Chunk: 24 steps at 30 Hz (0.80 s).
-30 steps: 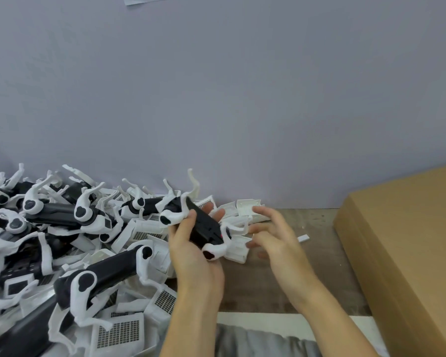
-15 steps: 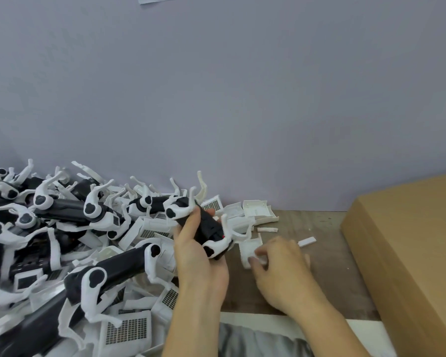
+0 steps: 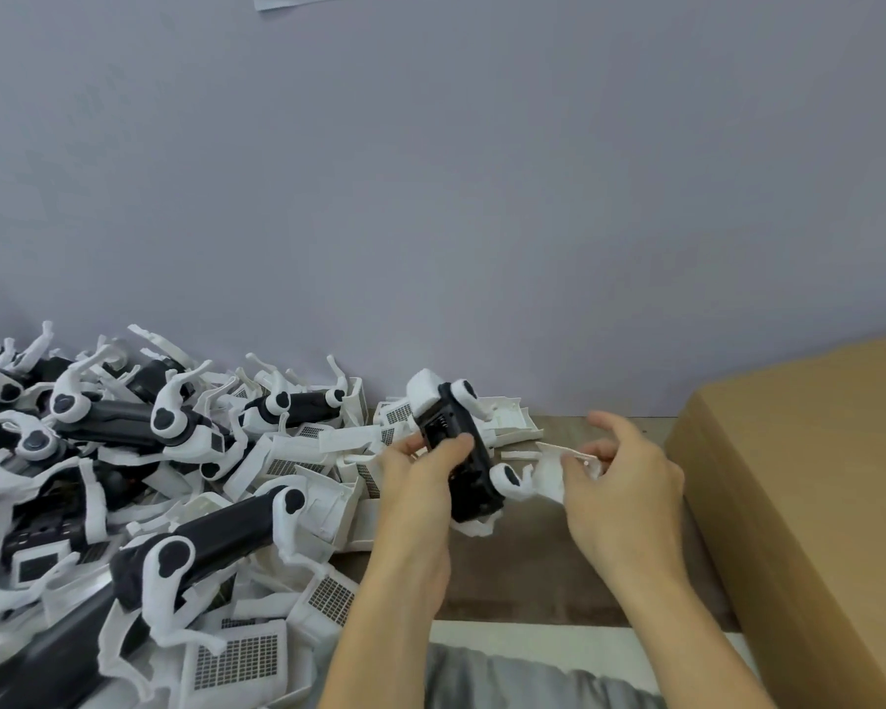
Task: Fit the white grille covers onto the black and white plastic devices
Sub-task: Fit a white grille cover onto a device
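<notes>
My left hand point(image 3: 420, 483) grips a black and white plastic device point(image 3: 456, 447) around its middle and holds it upright above the table, its black underside turned toward me. Just to its right, my right hand point(image 3: 620, 483) pinches a white grille cover point(image 3: 553, 470) between thumb and fingers, close to the device's lower white end but apart from it. More devices point(image 3: 216, 534) and loose grille covers point(image 3: 236, 657) lie heaped on the left.
A large brown cardboard box point(image 3: 809, 504) stands at the right. A grey wall point(image 3: 482, 197) runs right behind the pile. A strip of brown wooden table point(image 3: 523, 575) shows between my arms, with a few white covers point(image 3: 507, 422) at the back.
My right hand picked a white cover off the table and lifted it toward the device. My left hand turned the device upright and shifted it right.
</notes>
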Motion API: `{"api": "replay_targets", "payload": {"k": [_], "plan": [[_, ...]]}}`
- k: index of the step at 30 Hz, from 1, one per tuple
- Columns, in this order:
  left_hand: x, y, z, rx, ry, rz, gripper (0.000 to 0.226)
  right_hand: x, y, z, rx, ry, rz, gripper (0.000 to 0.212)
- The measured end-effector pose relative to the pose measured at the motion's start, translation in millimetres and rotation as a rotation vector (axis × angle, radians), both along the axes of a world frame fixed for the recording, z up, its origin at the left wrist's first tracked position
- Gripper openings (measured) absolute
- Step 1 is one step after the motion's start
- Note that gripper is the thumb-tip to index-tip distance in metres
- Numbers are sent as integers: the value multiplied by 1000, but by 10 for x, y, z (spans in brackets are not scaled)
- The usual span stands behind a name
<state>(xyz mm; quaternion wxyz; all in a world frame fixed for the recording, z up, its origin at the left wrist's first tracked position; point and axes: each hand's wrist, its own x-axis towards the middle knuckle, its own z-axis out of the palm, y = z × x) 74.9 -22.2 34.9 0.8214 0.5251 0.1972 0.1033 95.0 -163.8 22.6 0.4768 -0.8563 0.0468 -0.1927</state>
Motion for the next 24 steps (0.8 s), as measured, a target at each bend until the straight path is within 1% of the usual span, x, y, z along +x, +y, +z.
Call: {"api": "replay_targets", "payload": {"k": [2,6,10,12,14,15,16,18,19,21,24], "plan": [[-9,4,-30,56,-9,-16,43,32,-14,-16,13,-12,-8,34],[-37,3,-46,47,-9,-69,30,45,4,-21,77,-87,-34,19],[-11,-34,-70,58,-9,-107,24,39,46,-49,145,-87,52,11],[1,-52,-96,135,-17,-141,18,37,45,-57,124,-99,55,13],[18,-79,-120,179,-24,-178,13,23,29,-29,10,-172,30,22],[24,-95,-123,151,-19,-193,15,8,32,0,-35,-207,34,25],[27,-114,-118,84,-6,-214,23,-12,46,28,-66,-238,63,28],[36,-145,-101,-65,33,-273,42,-58,103,58,-90,-294,193,28],[36,-155,-100,-110,37,-288,49,-87,150,68,-78,-312,281,26],[39,-155,-137,-128,9,-275,55,-143,246,81,-48,-324,428,24],[33,-142,-147,-120,-42,-215,53,-136,302,65,-38,-396,463,22]]}}
